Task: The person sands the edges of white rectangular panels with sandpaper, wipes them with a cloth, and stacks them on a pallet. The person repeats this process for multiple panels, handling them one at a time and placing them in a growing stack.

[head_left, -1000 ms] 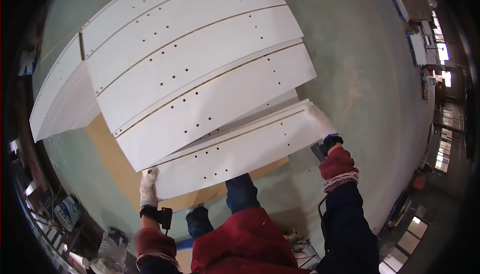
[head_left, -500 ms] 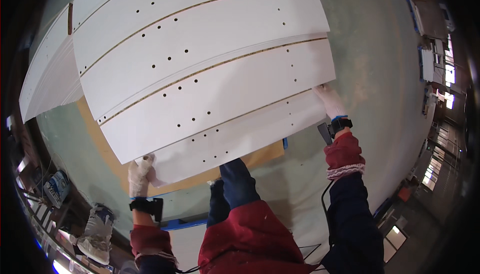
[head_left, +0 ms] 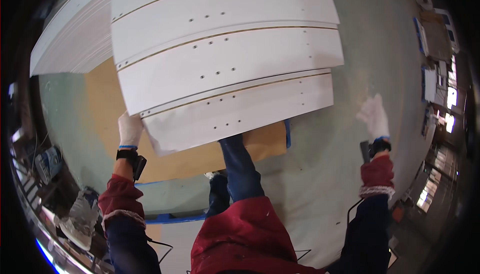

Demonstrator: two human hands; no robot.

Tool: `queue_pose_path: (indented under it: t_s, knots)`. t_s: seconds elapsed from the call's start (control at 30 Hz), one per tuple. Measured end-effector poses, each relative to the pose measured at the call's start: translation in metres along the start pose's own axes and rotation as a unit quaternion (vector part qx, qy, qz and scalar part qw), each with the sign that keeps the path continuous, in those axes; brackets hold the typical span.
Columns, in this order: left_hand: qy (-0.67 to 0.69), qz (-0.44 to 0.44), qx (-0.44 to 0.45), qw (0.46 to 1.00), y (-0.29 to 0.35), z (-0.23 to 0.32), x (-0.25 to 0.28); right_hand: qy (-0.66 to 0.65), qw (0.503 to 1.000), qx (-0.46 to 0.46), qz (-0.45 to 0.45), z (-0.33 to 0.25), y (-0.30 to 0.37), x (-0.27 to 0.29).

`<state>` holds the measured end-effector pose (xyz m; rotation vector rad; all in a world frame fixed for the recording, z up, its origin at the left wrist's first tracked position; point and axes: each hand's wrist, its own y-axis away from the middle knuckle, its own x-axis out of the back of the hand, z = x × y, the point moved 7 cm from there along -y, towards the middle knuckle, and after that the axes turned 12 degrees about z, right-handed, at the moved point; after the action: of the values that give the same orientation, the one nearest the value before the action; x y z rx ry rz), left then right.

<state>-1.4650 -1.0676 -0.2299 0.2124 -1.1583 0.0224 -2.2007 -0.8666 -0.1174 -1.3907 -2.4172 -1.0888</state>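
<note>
Several white panels (head_left: 175, 81) lie overlapped like steps in front of me, with brown raw edges and rows of small drilled holes. My left hand (head_left: 130, 130), in a pale glove, grips a white panel at its near left corner; its fingertips are partly hidden by the board. The nearest panel (head_left: 280, 99) juts out below it, with its left end close to that hand. My right hand (head_left: 374, 116), gloved too, is off to the right of the panels, touching nothing, its fingers loosely apart and slightly blurred.
Brown sheet material (head_left: 200, 159) lies under the panels, with a blue edge at its right. Another stack of white panels (head_left: 75, 39) stands at the far left. A clear plastic bag (head_left: 80, 219) sits at the lower left. My leg (head_left: 242, 169) is close to the nearest panel.
My right hand has let go of the panels' right edge and moved out to the right. The nearest panels sit farther forward, and more of the brown sheet shows. My left hand stays at the corner.
</note>
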Motion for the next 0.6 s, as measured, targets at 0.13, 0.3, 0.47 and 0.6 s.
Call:
queue_pose_path:
  t_s: [0.13,0.3,0.47,0.6]
  knots:
    - [-0.122,0.115,-0.239,0.956,-0.012,0.023,0.049,0.049,0.995,-0.062,-0.067,0.082,0.046,-0.073]
    - [0.287,0.039,0.172,0.942,-0.007,-0.042,0.115,-0.043,0.998,0.018,-0.046,0.101,0.012,-0.098]
    - [0.611,-0.314,0.424,0.590,0.133,-0.012,-0.026,-0.076,0.987,-0.063,-0.129,0.089,0.023,-0.141]
    - [0.730,-0.135,0.489,0.459,0.113,0.024,-0.059,0.079,0.974,0.152,-0.148,0.091,-0.008,-0.122]
